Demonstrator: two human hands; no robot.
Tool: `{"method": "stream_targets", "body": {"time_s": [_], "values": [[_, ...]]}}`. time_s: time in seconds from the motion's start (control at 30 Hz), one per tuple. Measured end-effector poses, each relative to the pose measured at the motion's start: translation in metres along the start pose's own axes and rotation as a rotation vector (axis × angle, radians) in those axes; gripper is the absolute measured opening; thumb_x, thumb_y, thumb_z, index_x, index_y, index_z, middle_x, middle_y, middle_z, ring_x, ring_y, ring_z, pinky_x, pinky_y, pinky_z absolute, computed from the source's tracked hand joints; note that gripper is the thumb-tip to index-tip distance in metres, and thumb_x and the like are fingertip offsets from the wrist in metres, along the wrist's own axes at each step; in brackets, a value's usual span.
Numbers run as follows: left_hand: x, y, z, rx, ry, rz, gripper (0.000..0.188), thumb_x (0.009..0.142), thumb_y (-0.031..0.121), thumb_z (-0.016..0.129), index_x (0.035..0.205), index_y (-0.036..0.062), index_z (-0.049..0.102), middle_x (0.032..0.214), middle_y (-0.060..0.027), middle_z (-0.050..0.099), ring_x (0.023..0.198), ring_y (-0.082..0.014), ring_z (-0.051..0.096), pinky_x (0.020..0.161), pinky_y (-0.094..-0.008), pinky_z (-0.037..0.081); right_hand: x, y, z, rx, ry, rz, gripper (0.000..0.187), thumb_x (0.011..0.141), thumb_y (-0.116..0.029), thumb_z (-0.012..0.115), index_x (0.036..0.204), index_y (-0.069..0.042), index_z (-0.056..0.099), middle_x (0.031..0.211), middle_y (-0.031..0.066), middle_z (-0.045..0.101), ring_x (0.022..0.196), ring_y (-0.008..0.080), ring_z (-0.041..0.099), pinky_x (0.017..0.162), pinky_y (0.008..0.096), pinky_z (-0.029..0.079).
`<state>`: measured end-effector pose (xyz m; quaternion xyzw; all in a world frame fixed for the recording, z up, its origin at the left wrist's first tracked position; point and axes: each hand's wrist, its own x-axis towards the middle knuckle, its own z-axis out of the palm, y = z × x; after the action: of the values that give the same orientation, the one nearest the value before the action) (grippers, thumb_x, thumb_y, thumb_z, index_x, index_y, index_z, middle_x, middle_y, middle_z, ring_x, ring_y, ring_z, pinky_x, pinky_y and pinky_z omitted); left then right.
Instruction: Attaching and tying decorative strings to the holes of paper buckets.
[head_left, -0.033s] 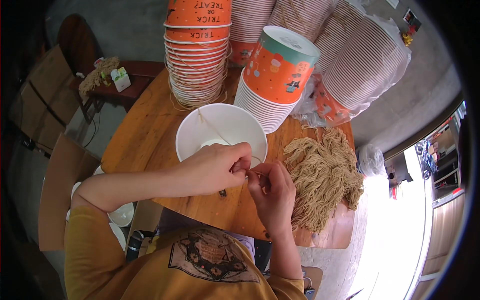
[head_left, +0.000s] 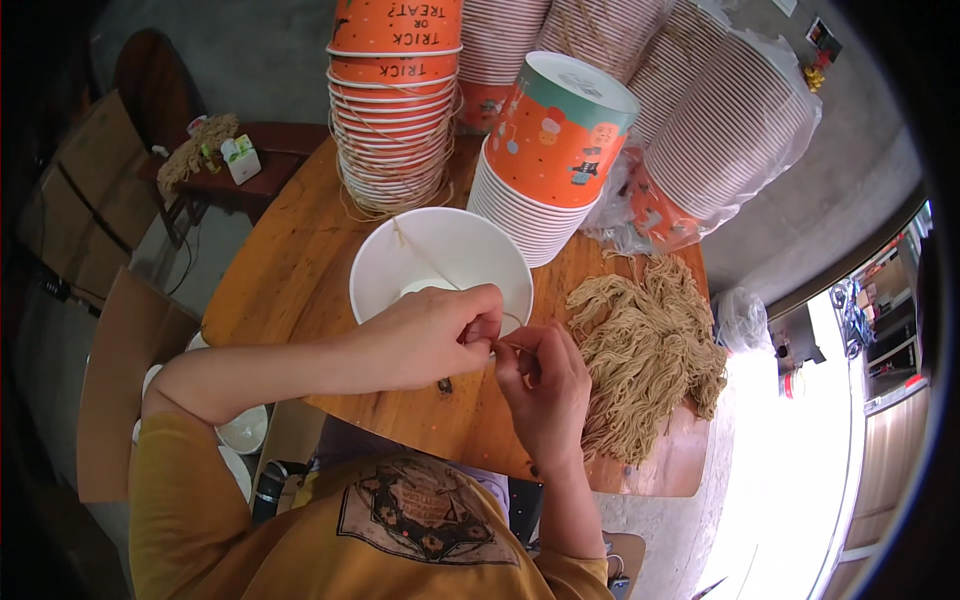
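Note:
A white-lined paper bucket [head_left: 385,265] stands mouth up on the wooden table in front of me. A thin tan string [head_left: 425,262] runs from its far rim across the opening to my hands. My left hand [head_left: 440,335] reaches over the near rim, fingers curled and pinching the string. Just to its right, my right hand [head_left: 545,385] pinches the string between thumb and forefinger. The fingertips of both hands almost meet at the bucket's near right edge. That part of the rim is partly hidden by my fingers.
A heap of tan strings [head_left: 650,355] lies on the table [head_left: 290,290] at right. Behind the bucket stand an orange bucket stack with strings [head_left: 395,120], an upside-down stack [head_left: 555,150] and plastic-wrapped stacks [head_left: 725,130]. An open cardboard box [head_left: 125,390] sits at lower left.
The bucket has shifted very slightly to the left. Both hands keep almost the same pinch on the string.

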<state>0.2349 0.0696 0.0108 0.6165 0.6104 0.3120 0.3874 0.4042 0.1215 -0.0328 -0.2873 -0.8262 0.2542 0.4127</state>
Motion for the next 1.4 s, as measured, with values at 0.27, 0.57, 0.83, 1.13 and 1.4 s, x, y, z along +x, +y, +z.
{"method": "stream_targets", "body": {"time_s": [0.27,0.57,0.83,1.13,1.4], "values": [[0.006,-0.008,-0.001,-0.217,-0.079,-0.027,0.011,0.084,0.005,0.059,0.089,0.0042,0.049,0.074,-0.0007,0.052,0.068,-0.0085,0.049,0.061,-0.0257,0.042,-0.005,0.002,0.002,-0.054,0.038,-0.05,0.019,0.075,-0.001,0.071,0.085,-0.006,0.056,0.069,0.0041,0.049,0.059,0.0199,0.051,0.054,0.0339,0.043],[0.006,-0.003,0.004,-0.176,-0.024,-0.031,0.013,0.084,0.005,0.061,0.089,0.0039,0.049,0.079,0.0,0.055,0.073,-0.0075,0.051,0.065,-0.0241,0.044,-0.01,0.0,0.004,0.028,0.055,0.037,0.019,0.074,0.001,0.069,0.086,-0.006,0.056,0.07,0.0044,0.051,0.058,0.0174,0.052,0.052,0.0307,0.044],[0.009,-0.006,0.006,-0.226,-0.034,0.031,0.016,0.084,0.001,0.06,0.094,0.0047,0.048,0.087,-0.0004,0.054,0.08,-0.0075,0.052,0.07,-0.0234,0.044,-0.014,0.0,0.002,0.151,0.067,0.184,0.012,0.082,-0.003,0.066,0.087,-0.002,0.055,0.074,0.0056,0.056,0.059,0.0129,0.054,0.053,0.0265,0.045],[0.014,-0.008,0.009,-0.421,-0.073,0.07,0.023,0.084,-0.002,0.059,0.102,0.0063,0.047,0.09,0.0002,0.055,0.084,-0.0061,0.052,0.075,-0.0213,0.043,-0.018,0.006,0.001,0.248,0.095,0.278,0.011,0.087,-0.008,0.065,0.089,-0.001,0.057,0.075,0.0044,0.057,0.06,0.0104,0.053,0.054,0.0254,0.045],[0.016,-0.006,0.011,-0.475,-0.051,-0.002,0.034,0.086,-0.003,0.059,0.114,0.0059,0.042,0.091,-0.0047,0.06,0.086,-0.0084,0.054,0.079,-0.0235,0.042,-0.017,0.012,-0.012,-0.224,0.133,-0.073,0.023,0.077,-0.006,0.071,0.097,-0.013,0.063,0.085,0.0023,0.056,0.063,0.0168,0.058,0.052,0.03,0.048]]}}
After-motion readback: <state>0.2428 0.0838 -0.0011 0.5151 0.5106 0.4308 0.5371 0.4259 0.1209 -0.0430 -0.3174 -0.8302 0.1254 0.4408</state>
